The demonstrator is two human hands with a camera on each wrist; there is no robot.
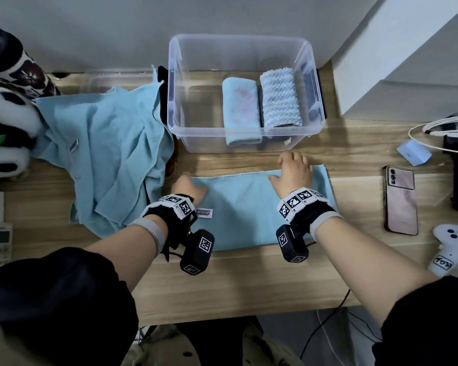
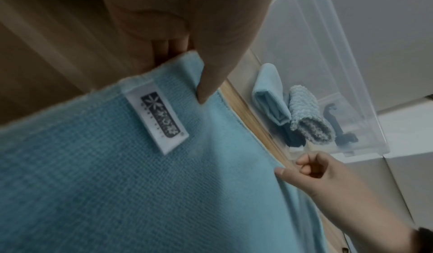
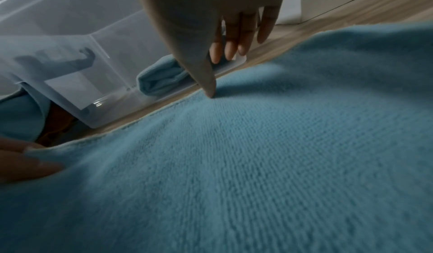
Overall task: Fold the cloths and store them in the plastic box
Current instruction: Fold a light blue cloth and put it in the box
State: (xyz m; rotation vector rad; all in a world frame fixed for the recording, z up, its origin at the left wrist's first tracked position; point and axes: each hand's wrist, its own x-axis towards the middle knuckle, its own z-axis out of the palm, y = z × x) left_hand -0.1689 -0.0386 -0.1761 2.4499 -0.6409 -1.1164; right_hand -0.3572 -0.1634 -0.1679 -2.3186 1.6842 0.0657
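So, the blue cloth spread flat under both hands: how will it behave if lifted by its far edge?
The blue cloth will likely sag and drape rather than hold its shape; the unfolded pile beside it already lies in soft wrinkles. It looks thin, so probably light. Its textured weave should give the left hand and right hand a secure hold.

Light wood-grain bench (image 1: 249, 281), planks running side to side, pushed up against a plain grey wall (image 1: 103, 30). Taking the bench as the landmark: at its far right corner there's a big white slanted block (image 1: 397, 62), some kind of cabinet or shelf side, can't really tell. Below the bench's near edge the floor (image 1: 288, 336) looks grey, with a black cable (image 1: 325, 320) and a white one dangling down over it. Lighting is flat, dim and a bit cool, only soft shadows on the wood. No window in view.
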